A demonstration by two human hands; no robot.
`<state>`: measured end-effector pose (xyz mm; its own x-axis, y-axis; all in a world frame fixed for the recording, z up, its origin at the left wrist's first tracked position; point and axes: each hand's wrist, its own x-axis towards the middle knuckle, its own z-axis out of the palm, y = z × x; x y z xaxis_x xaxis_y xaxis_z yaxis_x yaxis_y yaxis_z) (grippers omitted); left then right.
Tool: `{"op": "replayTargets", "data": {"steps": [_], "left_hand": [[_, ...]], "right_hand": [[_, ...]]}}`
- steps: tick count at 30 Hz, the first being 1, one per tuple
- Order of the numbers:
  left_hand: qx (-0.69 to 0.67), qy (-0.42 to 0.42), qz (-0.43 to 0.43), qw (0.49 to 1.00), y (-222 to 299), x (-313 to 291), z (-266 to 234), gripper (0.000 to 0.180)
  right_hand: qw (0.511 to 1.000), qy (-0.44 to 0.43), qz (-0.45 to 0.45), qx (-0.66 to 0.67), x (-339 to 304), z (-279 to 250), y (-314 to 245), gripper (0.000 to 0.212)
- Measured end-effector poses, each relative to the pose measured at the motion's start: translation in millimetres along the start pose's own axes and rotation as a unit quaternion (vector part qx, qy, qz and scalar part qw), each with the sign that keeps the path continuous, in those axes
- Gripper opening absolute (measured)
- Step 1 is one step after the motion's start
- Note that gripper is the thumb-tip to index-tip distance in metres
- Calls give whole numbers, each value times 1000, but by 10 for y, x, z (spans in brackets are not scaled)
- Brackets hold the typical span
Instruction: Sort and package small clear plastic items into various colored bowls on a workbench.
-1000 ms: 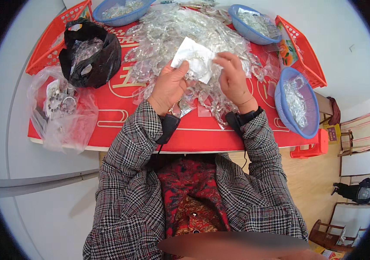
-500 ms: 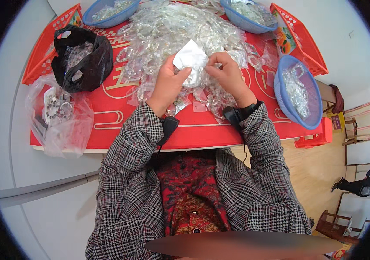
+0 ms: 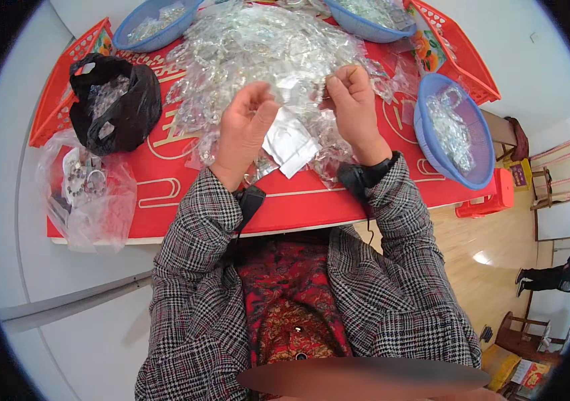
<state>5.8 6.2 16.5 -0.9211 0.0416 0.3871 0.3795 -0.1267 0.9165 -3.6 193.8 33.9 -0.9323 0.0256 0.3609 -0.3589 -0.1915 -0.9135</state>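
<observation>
A heap of clear plastic packets (image 3: 245, 50) with beaded, bracelet-like pieces covers the middle of the red-covered table. Over its near side, my left hand (image 3: 241, 130) is raised, fingers bent and slightly blurred, thumb apart from them, with nothing visible in it. To its right, my right hand (image 3: 355, 110) pinches thumb and fingers together at the heap's edge; what they hold, if anything, is lost against the shiny packets. A white and silvery flat packet (image 3: 292, 144) lies between and just below the hands, untouched by either.
Blue baskets of packets stand at the back left (image 3: 158, 30), back right (image 3: 372, 23) and right (image 3: 455, 134). Red crates flank the table on the left (image 3: 64, 100) and right (image 3: 462, 53). A black bag (image 3: 118, 107) and a clear bag (image 3: 91, 200) sit left. A person (image 3: 555, 277) is far right.
The white packet has left my left hand and now lies on the near edge of the heap. My left hand has opened and moved slightly left; my right hand has risen a little.
</observation>
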Motion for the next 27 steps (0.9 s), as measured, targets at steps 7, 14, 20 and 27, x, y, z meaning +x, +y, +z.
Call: {"op": "replayTargets", "data": {"steps": [7, 14, 20, 27], "left_hand": [[-57, -60, -102, 991, -15, -16, 2, 22], [-40, -94, -110, 989, 10, 17, 9, 16], [-103, -77, -127, 983, 157, -25, 137, 16], [30, -140, -100, 985, 112, -45, -11, 13]], "right_hand": [[999, -32, 25, 16, -124, 208, -39, 8], [993, -60, 2, -104, -67, 27, 31, 15], [999, -20, 29, -39, -46, 2, 52, 14], [966, -139, -86, -201, -73, 10, -140, 13]]}}
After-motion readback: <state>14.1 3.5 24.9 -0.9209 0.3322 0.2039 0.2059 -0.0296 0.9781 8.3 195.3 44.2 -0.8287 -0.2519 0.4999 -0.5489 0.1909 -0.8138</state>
